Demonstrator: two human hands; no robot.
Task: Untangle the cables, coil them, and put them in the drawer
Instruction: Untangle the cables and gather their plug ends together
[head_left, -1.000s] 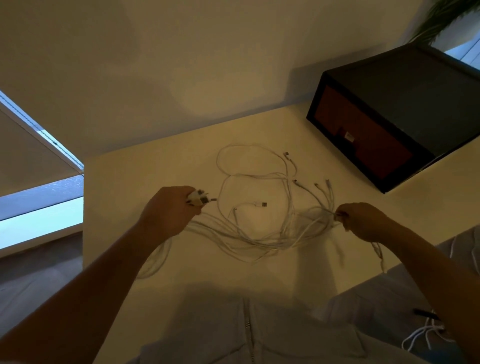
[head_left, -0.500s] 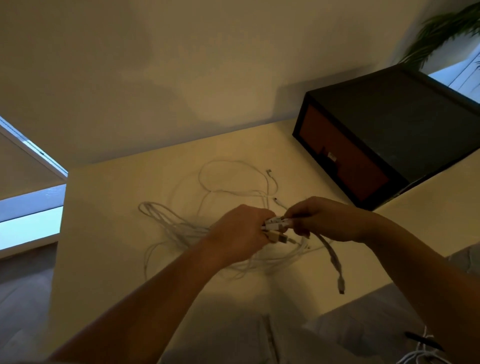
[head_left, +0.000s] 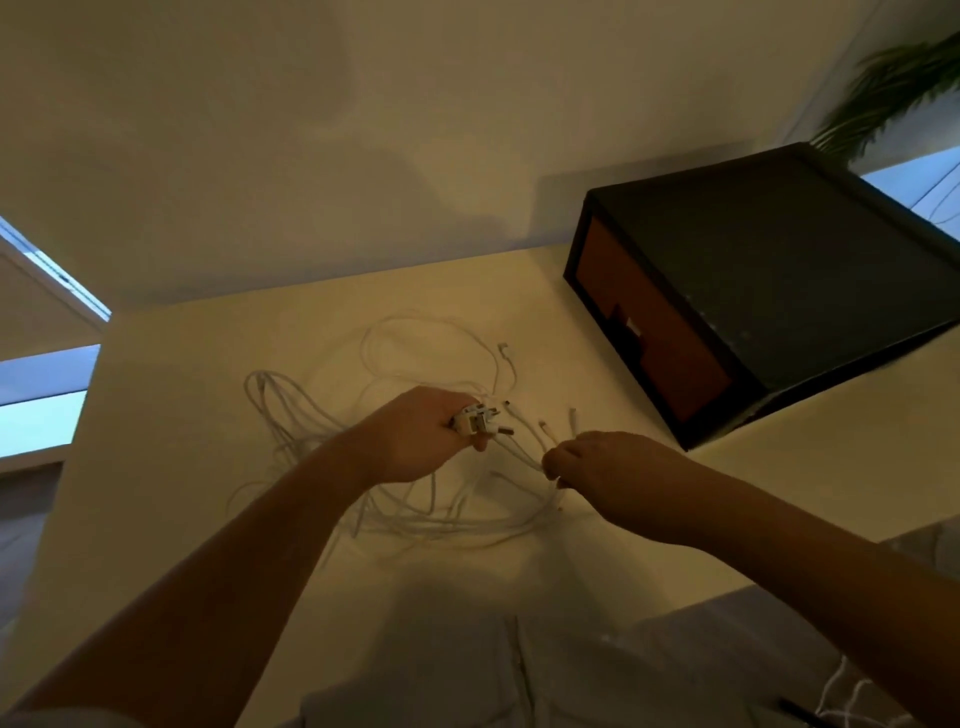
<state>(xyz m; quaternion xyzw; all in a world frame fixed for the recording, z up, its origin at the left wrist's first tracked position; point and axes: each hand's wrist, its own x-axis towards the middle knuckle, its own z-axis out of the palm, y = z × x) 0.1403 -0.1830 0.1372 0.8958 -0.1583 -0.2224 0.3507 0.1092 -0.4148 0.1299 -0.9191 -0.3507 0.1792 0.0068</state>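
Note:
A tangle of thin white cables (head_left: 415, 358) sprawls over the pale table (head_left: 182, 415), with loops trailing left and toward me. My left hand (head_left: 415, 436) is closed around a bunch of white cable plugs (head_left: 475, 418) that stick out of its fist. Just to the right, my right hand (head_left: 608, 467) pinches one white cable strand between its fingertips. Loose connector ends (head_left: 543, 426) lie between the two hands. The dark drawer box (head_left: 805, 270) with a reddish-brown front (head_left: 649, 332) stands shut at the table's right rear.
A wall rises behind the table. A window strip shows at the left edge, and a plant (head_left: 893, 93) stands behind the drawer box. More white cable (head_left: 852, 696) lies on my lap at the lower right. The table's near edge runs by my body.
My hands met over the tangle half a second ago and have now drawn apart. The left keeps the plugs; the right has pulled to the right with one strand.

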